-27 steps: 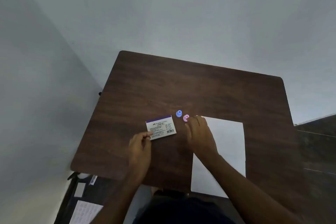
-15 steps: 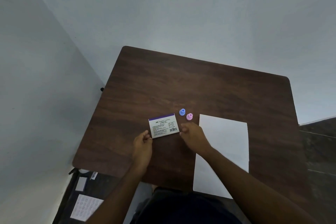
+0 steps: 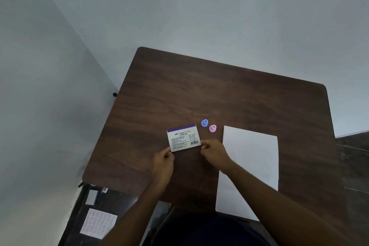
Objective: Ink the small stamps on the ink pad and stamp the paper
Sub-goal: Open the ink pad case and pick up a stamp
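A closed ink pad box [image 3: 183, 137], white with a purple top strip and printed text, lies on the brown table [image 3: 219, 90]. My left hand [image 3: 163, 161] pinches its near left corner. My right hand [image 3: 212, 151] grips its near right corner with the fingertips. Just beyond the box stand two small stamps, a blue stamp [image 3: 204, 123] and a pink stamp [image 3: 212, 128], untouched. A blank white paper sheet [image 3: 251, 162] lies to the right, partly under my right forearm and overhanging the table's near edge.
Pale walls close in behind and to the left of the table. On the dark floor at lower left lie a stamped sheet [image 3: 97, 223] and a small white card [image 3: 91, 197]. A dark surface [image 3: 353, 158] lies at the right.
My right hand came back from the pink stamp and paper corner to the ink pad box's right corner. My left hand stayed at the left corner. The camera view shifted slightly.
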Motion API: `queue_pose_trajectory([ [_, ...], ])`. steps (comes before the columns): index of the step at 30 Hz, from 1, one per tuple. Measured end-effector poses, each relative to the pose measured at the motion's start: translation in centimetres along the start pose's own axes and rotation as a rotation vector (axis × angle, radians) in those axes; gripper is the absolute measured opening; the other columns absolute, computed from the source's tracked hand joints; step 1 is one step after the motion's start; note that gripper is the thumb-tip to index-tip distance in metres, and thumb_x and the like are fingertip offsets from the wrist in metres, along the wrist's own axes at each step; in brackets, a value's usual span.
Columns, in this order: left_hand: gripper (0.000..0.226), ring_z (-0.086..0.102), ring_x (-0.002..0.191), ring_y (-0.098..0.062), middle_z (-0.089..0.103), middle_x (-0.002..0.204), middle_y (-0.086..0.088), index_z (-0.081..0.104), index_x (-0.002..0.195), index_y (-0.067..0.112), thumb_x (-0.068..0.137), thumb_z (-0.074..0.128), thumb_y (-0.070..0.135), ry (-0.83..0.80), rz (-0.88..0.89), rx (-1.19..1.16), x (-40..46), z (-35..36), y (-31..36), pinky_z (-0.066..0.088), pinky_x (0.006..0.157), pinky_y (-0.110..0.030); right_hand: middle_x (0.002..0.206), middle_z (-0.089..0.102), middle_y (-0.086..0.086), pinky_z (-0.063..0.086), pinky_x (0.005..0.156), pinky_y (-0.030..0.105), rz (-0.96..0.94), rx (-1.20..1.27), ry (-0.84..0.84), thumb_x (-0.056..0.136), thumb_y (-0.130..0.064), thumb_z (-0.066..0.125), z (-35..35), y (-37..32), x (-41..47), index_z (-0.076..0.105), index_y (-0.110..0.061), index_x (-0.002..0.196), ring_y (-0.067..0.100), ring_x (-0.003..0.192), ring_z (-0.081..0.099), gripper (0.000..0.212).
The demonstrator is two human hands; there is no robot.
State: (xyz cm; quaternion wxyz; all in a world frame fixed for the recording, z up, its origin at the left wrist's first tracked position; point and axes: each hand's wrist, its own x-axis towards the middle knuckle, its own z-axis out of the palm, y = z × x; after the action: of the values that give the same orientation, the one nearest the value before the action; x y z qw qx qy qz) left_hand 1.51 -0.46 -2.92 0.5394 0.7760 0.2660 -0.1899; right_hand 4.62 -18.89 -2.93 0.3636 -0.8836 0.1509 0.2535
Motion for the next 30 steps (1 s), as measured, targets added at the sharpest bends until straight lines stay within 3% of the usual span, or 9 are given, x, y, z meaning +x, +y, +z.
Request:
queue_pose_trajectory([
  [9, 0.032, 0.057, 0.113, -0.014, 0.062, 0.124, -0.003, 0.061, 0.125, 0.012, 0.093, 0.052, 0.015, 0.013, -0.004, -0.101, -0.6, -0.7, 1.1, 0.045, 0.104, -0.039, 0.12, 0.066, 0.005, 0.048, 0.089, 0.023, -0.004, 0.052, 0.091, 0.09, -0.011, 0.055, -0.4, -0.1, -0.1, 0.065, -0.013, 0.115, 0.014, 0.103, 0.06, 0.027],
  [11, 0.03, 0.061, 0.106, -0.007, 0.066, 0.117, 0.001, 0.064, 0.12, 0.014, 0.093, 0.051, 0.012, 0.004, 0.006, -0.141, -0.6, -0.9, 1.6, 0.048, 0.098, -0.032, 0.118, 0.067, 0.003, 0.047, 0.083, 0.018, -0.011, 0.077, 0.102, 0.09, -0.011, 0.055, -0.7, -0.3, -0.1, 0.066, -0.014, 0.114, 0.011, 0.097, 0.06, 0.026],
  [14, 0.03, 0.064, 0.086, 0.009, 0.071, 0.094, 0.017, 0.069, 0.098, 0.029, 0.091, 0.049, 0.007, -0.019, 0.016, -0.214, -0.5, -1.4, 2.8, 0.05, 0.075, -0.012, 0.114, 0.068, 0.001, 0.046, 0.075, 0.011, -0.032, 0.111, 0.133, 0.09, -0.01, 0.055, -1.2, -1.0, 0.2, 0.067, -0.013, 0.11, 0.007, 0.088, 0.058, 0.024],
  [16, 0.033, 0.065, 0.083, 0.011, 0.072, 0.085, 0.022, 0.07, 0.094, 0.03, 0.089, 0.048, 0.005, -0.027, 0.04, -0.236, -0.3, -1.7, 3.6, 0.05, 0.069, -0.007, 0.101, 0.069, 0.002, 0.042, 0.064, 0.008, -0.074, 0.106, 0.176, 0.09, -0.009, 0.055, -1.7, -1.8, 0.4, 0.068, -0.014, 0.095, 0.005, 0.077, 0.057, 0.015],
  [18, 0.032, 0.066, 0.086, 0.008, 0.072, 0.089, 0.017, 0.07, 0.106, 0.022, 0.089, 0.048, 0.005, -0.01, 0.05, -0.244, 0.2, -1.9, 4.4, 0.051, 0.076, -0.011, 0.081, 0.068, 0.005, 0.042, 0.053, 0.011, -0.143, 0.088, 0.235, 0.088, -0.007, 0.054, -2.2, -2.8, 0.7, 0.063, -0.018, 0.074, 0.008, 0.066, 0.057, 0.02],
  [22, 0.032, 0.062, 0.1, -0.003, 0.068, 0.112, 0.005, 0.064, 0.121, 0.012, 0.092, 0.05, 0.01, 0.048, 0.036, -0.26, 1.4, -2.3, 5.6, 0.047, 0.087, -0.017, 0.077, 0.07, 0.016, 0.055, 0.069, 0.042, -0.21, 0.094, 0.276, 0.079, -0.005, 0.054, -3.2, -4.0, 1.7, 0.067, -0.001, 0.077, 0.028, 0.071, 0.064, 0.013],
  [25, 0.036, 0.061, 0.108, -0.01, 0.066, 0.119, 0.003, 0.06, 0.126, 0.016, 0.092, 0.051, 0.016, 0.006, 0.016, -0.234, 2.4, -2.6, 5.9, 0.049, 0.097, -0.032, 0.079, 0.073, 0.008, 0.057, 0.069, 0.047, -0.198, 0.07, 0.169, 0.085, -0.013, 0.057, -3.8, -4.7, 2.9, 0.072, -0.009, 0.083, 0.021, 0.072, 0.067, 0.016],
  [27, 0.037, 0.062, 0.107, -0.008, 0.067, 0.118, 0.004, 0.06, 0.127, 0.019, 0.091, 0.051, 0.015, -0.011, 0.024, -0.23, 3.1, -2.8, 6.1, 0.052, 0.094, -0.031, 0.085, 0.074, 0.002, 0.057, 0.075, 0.046, -0.159, 0.08, 0.167, 0.085, -0.023, 0.06, -4.1, -5.2, 3.4, 0.073, -0.014, 0.088, 0.02, 0.08, 0.068, 0.016],
  [30, 0.039, 0.065, 0.092, 0.004, 0.071, 0.098, 0.019, 0.063, 0.118, 0.031, 0.088, 0.051, 0.01, -0.05, 0.057, -0.2, 3.9, -3.0, 6.7, 0.053, 0.071, -0.015, 0.087, 0.074, -0.004, 0.053, 0.086, 0.046, -0.088, 0.045, 0.182, 0.083, -0.032, 0.058, -4.6, -6.1, 4.0, 0.074, -0.023, 0.089, 0.017, 0.085, 0.067, 0.02],
])
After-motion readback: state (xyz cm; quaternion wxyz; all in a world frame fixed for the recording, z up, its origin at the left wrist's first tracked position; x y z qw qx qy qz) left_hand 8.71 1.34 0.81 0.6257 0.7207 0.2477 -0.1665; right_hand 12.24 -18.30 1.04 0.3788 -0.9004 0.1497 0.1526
